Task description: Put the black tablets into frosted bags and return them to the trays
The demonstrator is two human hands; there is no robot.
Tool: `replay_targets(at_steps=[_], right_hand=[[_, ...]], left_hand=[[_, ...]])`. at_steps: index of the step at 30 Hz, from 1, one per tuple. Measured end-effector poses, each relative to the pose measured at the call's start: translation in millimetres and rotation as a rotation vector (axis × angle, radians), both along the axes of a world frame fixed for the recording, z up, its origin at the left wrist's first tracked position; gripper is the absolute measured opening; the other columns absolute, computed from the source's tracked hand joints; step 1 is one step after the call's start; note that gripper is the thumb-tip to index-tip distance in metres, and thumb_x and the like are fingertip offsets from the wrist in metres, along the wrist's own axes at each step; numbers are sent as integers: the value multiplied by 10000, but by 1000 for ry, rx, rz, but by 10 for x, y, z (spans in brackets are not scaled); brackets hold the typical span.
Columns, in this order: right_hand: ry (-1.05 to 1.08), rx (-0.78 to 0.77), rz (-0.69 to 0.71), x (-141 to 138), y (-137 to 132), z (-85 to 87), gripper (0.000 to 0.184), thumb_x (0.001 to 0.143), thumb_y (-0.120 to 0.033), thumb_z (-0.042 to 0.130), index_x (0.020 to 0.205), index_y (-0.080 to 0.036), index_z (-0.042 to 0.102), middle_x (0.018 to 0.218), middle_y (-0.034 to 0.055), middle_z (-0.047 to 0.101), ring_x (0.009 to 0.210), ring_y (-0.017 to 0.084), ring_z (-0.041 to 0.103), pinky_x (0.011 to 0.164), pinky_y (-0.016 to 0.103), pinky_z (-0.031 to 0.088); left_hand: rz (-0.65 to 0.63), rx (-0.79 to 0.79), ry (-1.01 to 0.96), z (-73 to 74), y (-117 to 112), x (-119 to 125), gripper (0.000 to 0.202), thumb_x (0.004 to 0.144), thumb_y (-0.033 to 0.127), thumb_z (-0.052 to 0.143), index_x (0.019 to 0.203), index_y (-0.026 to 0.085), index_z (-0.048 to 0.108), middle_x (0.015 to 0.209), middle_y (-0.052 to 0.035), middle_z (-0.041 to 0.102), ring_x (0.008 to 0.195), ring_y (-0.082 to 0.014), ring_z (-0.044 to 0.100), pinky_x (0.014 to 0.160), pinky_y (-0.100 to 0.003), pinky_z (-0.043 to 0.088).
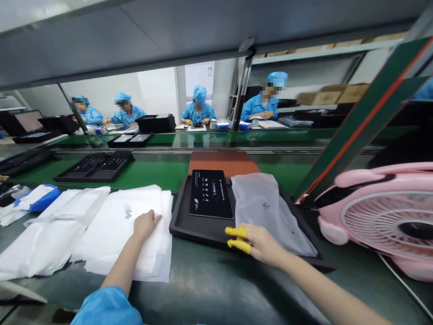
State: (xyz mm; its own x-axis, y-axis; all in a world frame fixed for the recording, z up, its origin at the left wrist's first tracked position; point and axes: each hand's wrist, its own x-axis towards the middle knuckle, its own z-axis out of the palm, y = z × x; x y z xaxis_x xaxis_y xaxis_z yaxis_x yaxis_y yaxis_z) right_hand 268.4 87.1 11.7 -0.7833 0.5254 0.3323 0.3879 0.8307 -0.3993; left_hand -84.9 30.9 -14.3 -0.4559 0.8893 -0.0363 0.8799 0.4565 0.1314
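My left hand [145, 224] rests knuckles-up on a stack of white plastic bags [118, 230], fingers curled against the top sheet. My right hand [257, 243], with yellow finger cots on two fingers, lies on the near edge of a black tray [189, 228], fingers stretched toward the left. The tray holds a flat black device [211, 193] with white printing and, to its right, a translucent plastic bag [267, 210] with something inside.
A pink desk fan [382, 212] stands at the right. More white bags [43, 234] lie at the left. Black trays [96, 166] sit on the green conveyor belt [152, 171]. An orange-brown sheet [221, 161] lies behind the tray. Several people in blue work opposite.
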Motion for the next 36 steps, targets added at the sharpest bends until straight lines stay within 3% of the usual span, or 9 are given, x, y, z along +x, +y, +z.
replay_targets(at_steps=[3, 6, 11, 16, 20, 25, 29, 33, 36], right_hand=[[-142, 92, -67, -237, 463, 311, 517, 872, -536, 318, 1096, -182, 620, 739, 71, 634, 719, 169, 580, 657, 281, 458], [-351, 199, -156, -584, 1012, 504, 454, 866, -493, 374, 1133, -196, 591, 841, 75, 627, 835, 197, 569, 717, 300, 443], [-533, 155, -451, -1190, 1807, 504, 551, 862, -468, 386, 1313, -153, 413, 1250, 139, 494, 1155, 262, 422, 909, 336, 356], [-607, -5, -528, -1530, 2170, 349, 480, 891, -405, 313, 1235, -126, 498, 1181, 157, 562, 1057, 260, 524, 798, 319, 401], [-616, -59, -539, -1540, 2273, 551, 463, 872, -414, 334, 1108, -110, 591, 1094, 161, 613, 977, 259, 572, 737, 308, 406], [-555, -35, -486, -1370, 2091, 1319, 473, 833, -486, 354, 924, -146, 671, 976, 122, 651, 879, 246, 596, 667, 293, 396], [-612, 130, -326, -1252, 1385, 1793, 409, 696, -526, 540, 844, -174, 685, 840, 98, 665, 769, 239, 605, 590, 280, 384], [-518, 295, -297, -1016, 684, 1956, 320, 672, -466, 579, 779, -182, 682, 736, 86, 659, 723, 230, 603, 562, 269, 372], [-292, 211, -412, -570, 444, 1892, 402, 659, -570, 571, 691, -181, 667, 662, 53, 641, 681, 209, 593, 539, 254, 368]], left_hand=[[83, 105, 2, -87, 61, -26, 457, 801, 544, 383, 851, 135, 582, 851, -136, 651, 840, -261, 602, 638, -299, 394], [116, 10, -39, -112, 102, -44, 546, 775, 609, 363, 806, 126, 615, 800, -152, 646, 809, -284, 596, 630, -317, 395], [-21, 146, 102, -154, 142, -47, 362, 829, 430, 409, 892, 125, 594, 955, -147, 607, 939, -262, 537, 754, -319, 387], [28, 29, -47, -187, 188, -89, 251, 884, 231, 288, 936, 167, 526, 944, -84, 621, 828, -207, 579, 662, -279, 377], [111, 120, -154, -154, 183, -151, 233, 875, 246, 294, 787, 203, 505, 819, -37, 628, 754, -180, 568, 625, -250, 351], [164, 414, -411, -156, 159, -219, 219, 813, 291, 337, 621, 212, 407, 568, 30, 478, 605, -132, 472, 589, -214, 348], [164, 676, -571, -64, 92, -314, 198, 744, 356, 379, 613, 209, 402, 542, 41, 401, 577, -121, 408, 567, -209, 347], [185, 754, -756, 304, -99, -273, 251, 697, 446, 438, 625, 206, 424, 514, 58, 360, 518, -106, 357, 503, -208, 314], [57, 686, -917, 459, -316, 101, 314, 661, 503, 502, 604, 203, 427, 507, 63, 367, 498, -98, 350, 497, -207, 313]])
